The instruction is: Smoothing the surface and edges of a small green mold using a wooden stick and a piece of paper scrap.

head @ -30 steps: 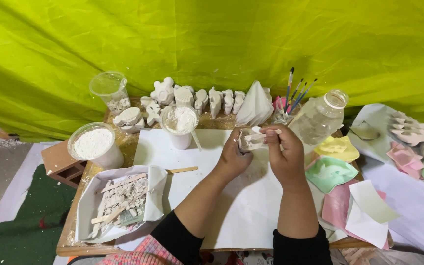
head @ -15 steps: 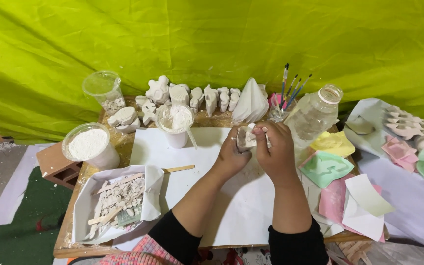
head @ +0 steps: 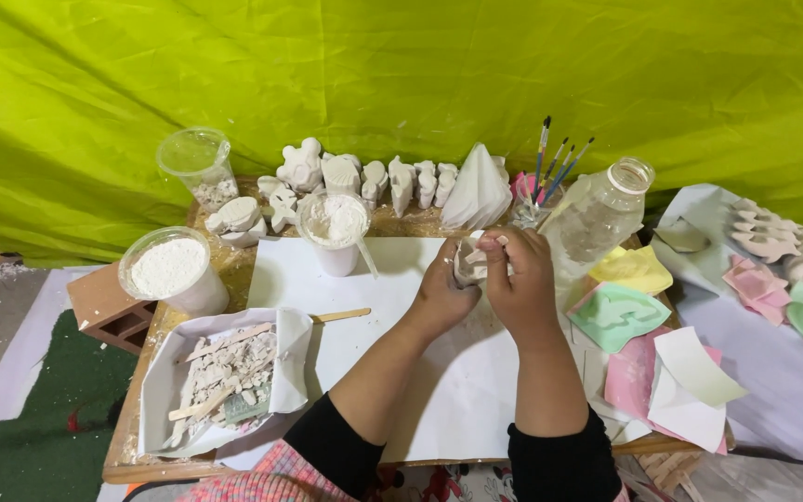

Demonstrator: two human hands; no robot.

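Both hands meet over the far middle of a white paper sheet (head: 439, 390) on a low wooden table. My left hand (head: 440, 293) and my right hand (head: 519, 279) grip one small white plaster piece (head: 469, 262) between the fingers. Most of the piece is hidden by the fingers. A plastic cup of white plaster mix (head: 334, 231) stands just left of my hands. A clear plastic bottle (head: 599, 217) lies tilted to the right of them.
White plaster figurines (head: 364, 178) line the table's back edge before a green cloth. A tub of white powder (head: 171, 270), a tray of plaster scraps (head: 225, 376) and a wooden stick (head: 340, 316) lie left. Paintbrushes (head: 550, 167) stand behind; coloured moulds (head: 617, 314) lie right.
The hands have stayed together on the plaster piece, with the fingers shifting on it slightly. The view has moved a little; nothing on the table has moved.
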